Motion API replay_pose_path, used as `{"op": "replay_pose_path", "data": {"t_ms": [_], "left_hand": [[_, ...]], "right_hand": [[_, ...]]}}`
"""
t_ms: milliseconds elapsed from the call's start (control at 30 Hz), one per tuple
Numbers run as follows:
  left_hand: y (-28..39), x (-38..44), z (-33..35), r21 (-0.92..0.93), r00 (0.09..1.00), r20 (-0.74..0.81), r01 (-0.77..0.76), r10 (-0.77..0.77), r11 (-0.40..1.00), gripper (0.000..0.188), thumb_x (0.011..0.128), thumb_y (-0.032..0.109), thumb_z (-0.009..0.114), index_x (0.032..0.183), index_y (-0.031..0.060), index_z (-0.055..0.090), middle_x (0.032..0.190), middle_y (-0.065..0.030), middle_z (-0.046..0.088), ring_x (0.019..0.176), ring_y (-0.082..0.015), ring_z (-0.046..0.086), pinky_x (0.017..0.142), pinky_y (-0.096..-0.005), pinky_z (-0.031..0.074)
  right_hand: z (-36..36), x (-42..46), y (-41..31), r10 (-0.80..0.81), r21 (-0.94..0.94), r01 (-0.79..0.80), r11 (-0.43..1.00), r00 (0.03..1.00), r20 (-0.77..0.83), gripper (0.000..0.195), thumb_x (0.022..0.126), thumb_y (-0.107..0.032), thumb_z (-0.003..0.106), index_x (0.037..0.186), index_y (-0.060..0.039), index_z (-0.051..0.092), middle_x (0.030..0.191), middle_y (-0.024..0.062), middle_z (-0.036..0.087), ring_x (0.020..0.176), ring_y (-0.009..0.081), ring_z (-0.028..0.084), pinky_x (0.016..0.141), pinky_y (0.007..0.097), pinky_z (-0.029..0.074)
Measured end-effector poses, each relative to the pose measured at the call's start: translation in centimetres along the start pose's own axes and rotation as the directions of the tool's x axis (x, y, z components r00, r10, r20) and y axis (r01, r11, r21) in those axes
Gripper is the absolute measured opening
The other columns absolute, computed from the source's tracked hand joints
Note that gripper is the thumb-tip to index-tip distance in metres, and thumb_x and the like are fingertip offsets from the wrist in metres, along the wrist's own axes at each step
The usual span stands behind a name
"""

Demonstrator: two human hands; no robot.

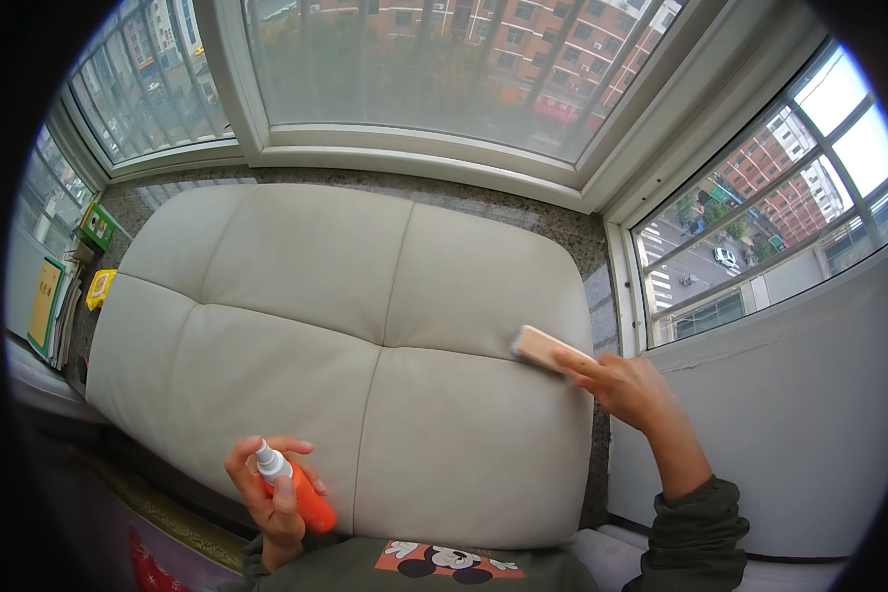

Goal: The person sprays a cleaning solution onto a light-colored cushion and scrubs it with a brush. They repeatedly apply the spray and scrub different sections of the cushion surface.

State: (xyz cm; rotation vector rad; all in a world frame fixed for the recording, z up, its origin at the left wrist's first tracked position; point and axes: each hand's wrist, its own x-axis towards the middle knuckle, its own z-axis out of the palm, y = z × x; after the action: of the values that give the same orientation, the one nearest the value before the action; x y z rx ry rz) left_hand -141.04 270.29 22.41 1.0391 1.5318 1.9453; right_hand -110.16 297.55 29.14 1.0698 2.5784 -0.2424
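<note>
A large cream leather cushion, tufted with crossing seams, lies before me on a stone window sill. My right hand grips a brush with a flat, pale wooden back. Its pale bristles face the cushion, along the seam near the right end; whether they press on the leather I cannot tell. In my left hand is an orange spray bottle with a white pump top, tilted, over the cushion's near edge. One finger of that hand curls by the nozzle.
Granite sill borders the cushion. At the left stand books and papers, a yellow packet and a green box. White window frames enclose the far side, and a white wall rises at the right.
</note>
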Motion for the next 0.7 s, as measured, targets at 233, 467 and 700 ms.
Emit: {"op": "replay_pose_path", "data": {"t_ms": [233,467,700], "left_hand": [[0.6,1.2,1.7,-0.066,0.998,0.002,0.058,-0.058,0.996,0.047,0.091,0.021,0.047,0.132,0.0087,0.029,0.1,-0.0209,0.058,0.052,-0.0169,0.054,0.049,-0.0304,0.049],[0.5,0.9,1.0,0.011,1.0,0.007,0.004,-0.004,1.0,0.048,0.09,0.02,0.047,0.133,0.0094,0.029,0.1,-0.0201,0.059,0.052,-0.0162,0.053,0.049,-0.0299,0.048],[0.8,1.4,1.6,-0.036,0.999,0.01,0.048,-0.047,0.998,0.047,0.089,0.018,0.047,0.133,0.0089,0.03,0.101,-0.02,0.058,0.051,-0.0156,0.052,0.049,-0.0292,0.048]], "right_hand": [[1.7,4.3,-5.9,-0.184,-0.001,0.185,0.983,0.978,-0.102,0.049,0.095,-0.022,0.049,0.141,-0.0352,0.038,0.088,0.0165,0.062,0.069,0.0355,0.065,0.062,0.0445,0.054],[1.0,-2.6,0.7,0.236,0.099,-0.233,0.967,0.971,-0.021,0.048,0.096,-0.028,0.052,0.14,-0.043,0.039,0.086,0.0138,0.064,0.077,0.0326,0.065,0.069,0.0432,0.052],[3.3,-7.1,3.3,0.34,0.504,-0.124,0.855,0.867,-0.364,0.048,0.094,-0.025,0.058,0.139,-0.0366,0.046,0.085,0.0167,0.063,0.076,0.0364,0.063,0.068,0.0438,0.049]]}}
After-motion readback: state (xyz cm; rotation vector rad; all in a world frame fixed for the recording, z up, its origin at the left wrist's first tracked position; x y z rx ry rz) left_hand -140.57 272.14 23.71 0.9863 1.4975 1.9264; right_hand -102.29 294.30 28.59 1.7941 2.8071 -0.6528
